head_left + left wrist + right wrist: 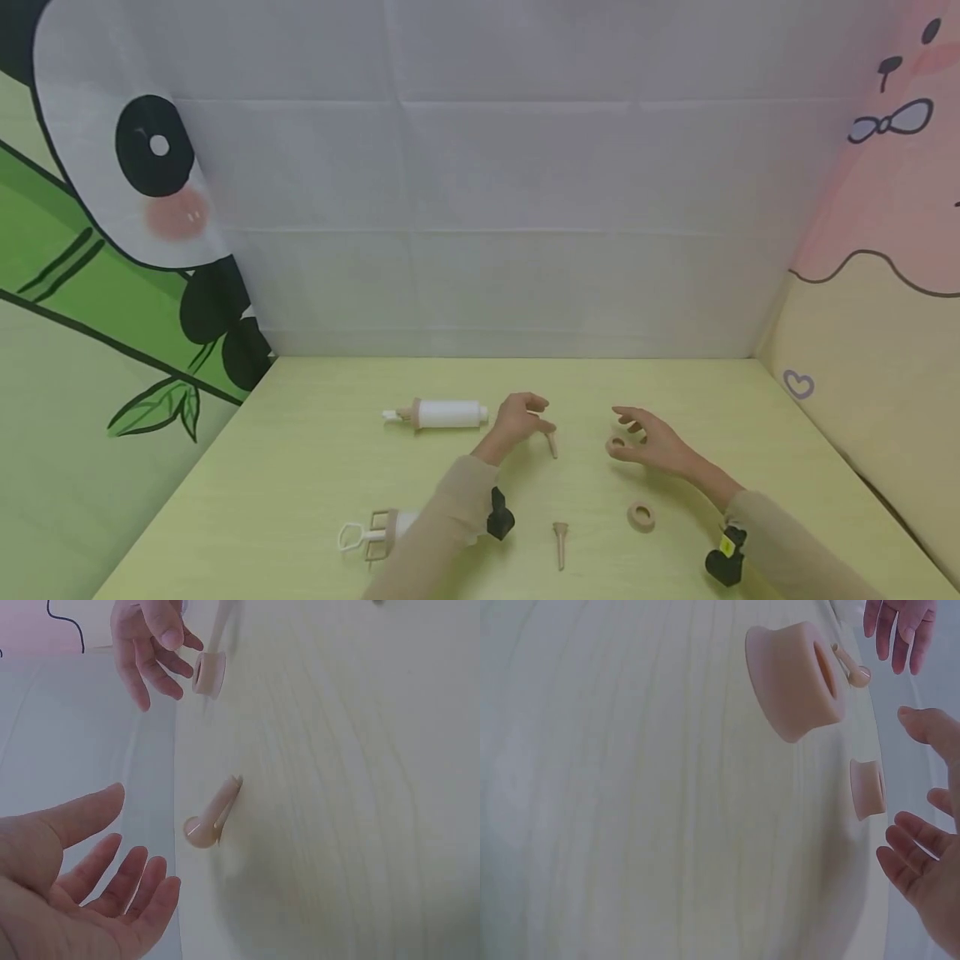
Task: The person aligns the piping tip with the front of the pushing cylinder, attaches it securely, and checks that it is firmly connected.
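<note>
My left hand [519, 421] hovers by a small beige funnel-shaped nozzle [552, 446] on the table, fingers loosely spread. The left wrist view shows a gap between that hand [90, 885] and the nozzle [214, 814]. Across from it, my right hand [654, 442] hangs with relaxed fingers beside a beige ring [615, 447]. In the right wrist view, the hand [930, 847] stands apart from this flared ring [866, 789]. Closer to me lie a second beige ring [641, 517] and a second nozzle [561, 546].
A white cylinder with a beige collar [450, 414] lies at the back left. Nearer, another white tube with a beige frame and white loop handle [375, 536] is partly hidden by my left sleeve. All rest on a pale yellow table [300, 467] before a white cloth backdrop [510, 292].
</note>
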### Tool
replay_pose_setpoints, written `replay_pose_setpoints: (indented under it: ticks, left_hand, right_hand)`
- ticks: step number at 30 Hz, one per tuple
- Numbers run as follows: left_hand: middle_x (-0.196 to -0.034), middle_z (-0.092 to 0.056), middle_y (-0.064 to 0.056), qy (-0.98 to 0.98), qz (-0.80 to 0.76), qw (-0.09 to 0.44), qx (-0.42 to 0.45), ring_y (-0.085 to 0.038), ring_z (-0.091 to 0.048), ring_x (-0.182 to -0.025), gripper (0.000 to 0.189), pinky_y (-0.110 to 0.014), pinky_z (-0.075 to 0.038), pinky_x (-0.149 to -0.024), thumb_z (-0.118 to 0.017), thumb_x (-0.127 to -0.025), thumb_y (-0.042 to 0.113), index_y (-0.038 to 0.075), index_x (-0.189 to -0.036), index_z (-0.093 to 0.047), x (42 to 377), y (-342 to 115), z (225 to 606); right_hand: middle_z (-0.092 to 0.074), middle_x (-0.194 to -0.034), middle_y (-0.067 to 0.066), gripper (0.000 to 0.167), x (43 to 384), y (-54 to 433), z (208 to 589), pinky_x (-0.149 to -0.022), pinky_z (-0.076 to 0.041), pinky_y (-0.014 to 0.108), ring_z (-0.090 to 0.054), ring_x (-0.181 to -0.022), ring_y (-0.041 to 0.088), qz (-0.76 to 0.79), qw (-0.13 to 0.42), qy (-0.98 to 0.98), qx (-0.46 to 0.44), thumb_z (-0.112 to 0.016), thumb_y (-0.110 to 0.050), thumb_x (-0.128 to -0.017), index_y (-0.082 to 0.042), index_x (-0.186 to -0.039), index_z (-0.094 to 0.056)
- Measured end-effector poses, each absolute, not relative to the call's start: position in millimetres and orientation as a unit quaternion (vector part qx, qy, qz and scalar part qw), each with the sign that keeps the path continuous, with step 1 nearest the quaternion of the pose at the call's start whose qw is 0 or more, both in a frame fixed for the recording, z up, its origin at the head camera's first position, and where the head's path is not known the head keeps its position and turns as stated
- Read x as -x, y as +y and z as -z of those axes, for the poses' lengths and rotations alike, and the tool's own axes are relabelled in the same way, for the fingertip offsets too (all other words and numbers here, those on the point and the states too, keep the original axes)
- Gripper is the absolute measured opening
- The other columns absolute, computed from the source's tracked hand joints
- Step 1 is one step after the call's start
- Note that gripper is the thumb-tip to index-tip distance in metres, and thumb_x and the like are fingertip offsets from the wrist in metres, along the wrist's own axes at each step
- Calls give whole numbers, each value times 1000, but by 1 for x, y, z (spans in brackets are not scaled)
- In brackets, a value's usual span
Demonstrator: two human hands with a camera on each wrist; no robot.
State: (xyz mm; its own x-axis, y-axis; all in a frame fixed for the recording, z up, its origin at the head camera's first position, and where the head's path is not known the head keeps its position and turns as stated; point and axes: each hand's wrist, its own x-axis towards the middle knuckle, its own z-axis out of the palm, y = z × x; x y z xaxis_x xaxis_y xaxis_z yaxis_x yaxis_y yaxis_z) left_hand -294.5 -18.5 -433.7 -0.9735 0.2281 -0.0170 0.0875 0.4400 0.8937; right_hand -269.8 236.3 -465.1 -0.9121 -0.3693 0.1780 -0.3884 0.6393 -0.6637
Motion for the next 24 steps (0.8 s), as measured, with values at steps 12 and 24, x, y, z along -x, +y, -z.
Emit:
replay_pose_setpoints:
  ticks: [12,24]
  left_hand:
    - [-106,-61,-17,851,-520,56,-51,-32,-57,-95,37,-37,-50,-77,-68,-71,-4,-5,-106,-61,286,-10,445]
    - [-98,-63,-12,866,-497,41,-34,-29,-57,-91,32,-34,-49,-75,-73,-69,0,-3,-100,-64,291,-5,455]
  right_hand:
    - [-53,-112,18,65,268,237,467,-69,-44,34,-51,-94,27,-371,16,-905,-208,-71,-29,-78,2,-129,-45]
    - [-54,-108,16,62,273,236,473,-71,-42,35,-50,-90,23,-368,12,-907,-204,-72,-27,-77,3,-126,-48]
